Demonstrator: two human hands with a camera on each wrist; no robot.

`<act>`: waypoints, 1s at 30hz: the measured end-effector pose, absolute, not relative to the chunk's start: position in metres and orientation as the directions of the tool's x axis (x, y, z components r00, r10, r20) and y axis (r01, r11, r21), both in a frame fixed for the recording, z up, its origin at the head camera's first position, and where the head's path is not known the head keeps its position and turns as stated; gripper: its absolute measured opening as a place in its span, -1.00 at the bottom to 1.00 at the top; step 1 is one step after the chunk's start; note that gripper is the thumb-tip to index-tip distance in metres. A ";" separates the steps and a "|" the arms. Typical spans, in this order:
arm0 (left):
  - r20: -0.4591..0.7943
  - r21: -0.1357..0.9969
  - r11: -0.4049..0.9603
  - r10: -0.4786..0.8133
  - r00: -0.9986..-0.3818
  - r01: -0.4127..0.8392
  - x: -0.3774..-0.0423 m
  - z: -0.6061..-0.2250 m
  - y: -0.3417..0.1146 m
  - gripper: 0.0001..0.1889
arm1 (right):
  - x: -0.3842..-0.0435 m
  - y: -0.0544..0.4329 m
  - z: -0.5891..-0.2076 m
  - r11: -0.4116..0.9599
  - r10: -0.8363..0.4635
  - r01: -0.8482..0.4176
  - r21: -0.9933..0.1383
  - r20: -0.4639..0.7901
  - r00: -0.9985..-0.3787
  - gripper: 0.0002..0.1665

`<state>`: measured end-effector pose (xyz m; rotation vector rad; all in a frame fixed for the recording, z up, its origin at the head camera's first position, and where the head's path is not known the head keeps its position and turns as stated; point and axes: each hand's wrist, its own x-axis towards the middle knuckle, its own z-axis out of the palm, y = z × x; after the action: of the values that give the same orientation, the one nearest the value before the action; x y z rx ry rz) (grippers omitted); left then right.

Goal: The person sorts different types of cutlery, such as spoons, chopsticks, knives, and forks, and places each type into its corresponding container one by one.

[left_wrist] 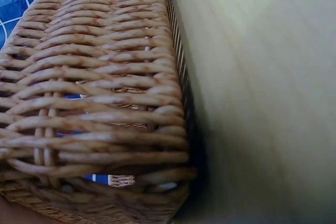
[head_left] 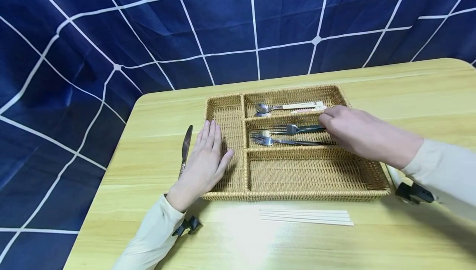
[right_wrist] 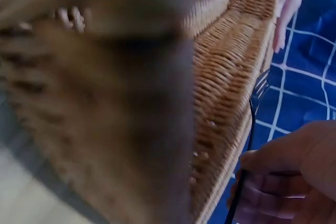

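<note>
My right hand [head_left: 346,131] pinches the dark handle of a fork [head_left: 291,129] over the middle compartment of a woven cutlery tray [head_left: 245,170]. The right wrist view shows the same fork [right_wrist: 252,119] between thumb and fingers, tines pointing away from the hand [right_wrist: 294,177]. Below it in that compartment lies another fork [head_left: 265,140] with a dark handle, and other tines show between the two. My left hand [head_left: 202,156] lies with straight fingers along the tray's left wall. In the left wrist view the weave [left_wrist: 105,77] fills much of the frame.
A spoon [head_left: 262,108] and a cream-handled piece [head_left: 303,105] lie in the tray's back compartment. Left of the tray is a table knife [head_left: 186,146]. Several white sticks [head_left: 306,216] lie side by side in front of it. A blue checked cloth [head_left: 223,22] hangs behind the wooden table [head_left: 156,113].
</note>
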<state>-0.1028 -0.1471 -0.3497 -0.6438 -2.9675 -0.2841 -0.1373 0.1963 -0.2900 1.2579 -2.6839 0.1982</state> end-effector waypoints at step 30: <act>0.105 0.158 0.898 0.399 -0.911 0.411 -0.104 -0.350 -0.147 -0.27 | -0.166 0.152 -0.293 0.604 -0.784 -0.781 -0.158 0.063 -0.618 -0.68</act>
<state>-0.1035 -0.1467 -0.3498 -0.6392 -2.9916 -0.2732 -0.1658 0.1518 -0.2933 1.3782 -2.8241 0.2687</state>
